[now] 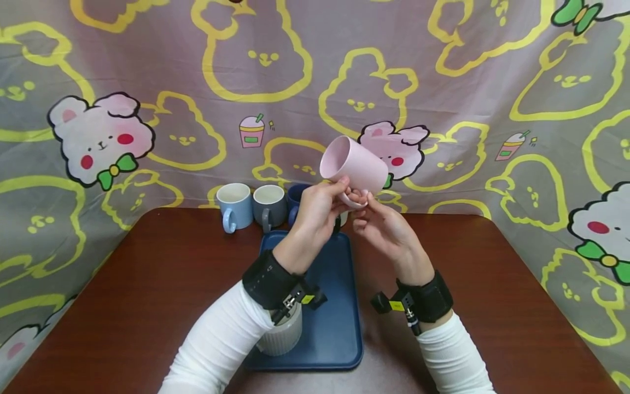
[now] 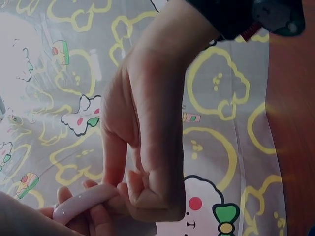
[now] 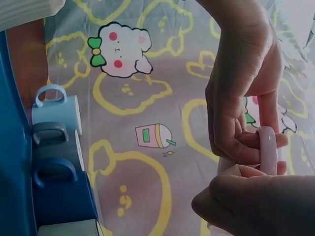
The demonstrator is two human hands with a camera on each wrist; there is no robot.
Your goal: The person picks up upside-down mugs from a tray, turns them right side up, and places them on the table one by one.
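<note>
A pale pink mug is held up over the far end of the tray, tilted with its mouth facing up and left. My left hand grips it by the handle, fingers passing through the loop. From the other side, my right hand pinches the same handle with curled fingers. The right wrist view gives the handle around the fingers of the left hand. In the left wrist view the right hand reaches down to the handle; most of the mug's body is hidden there.
A blue tray lies on the brown table, bearing a ribbed white cup partly behind my left forearm. Along the back stand a light blue mug, a grey mug, a navy mug and a pale mug, partly covered.
</note>
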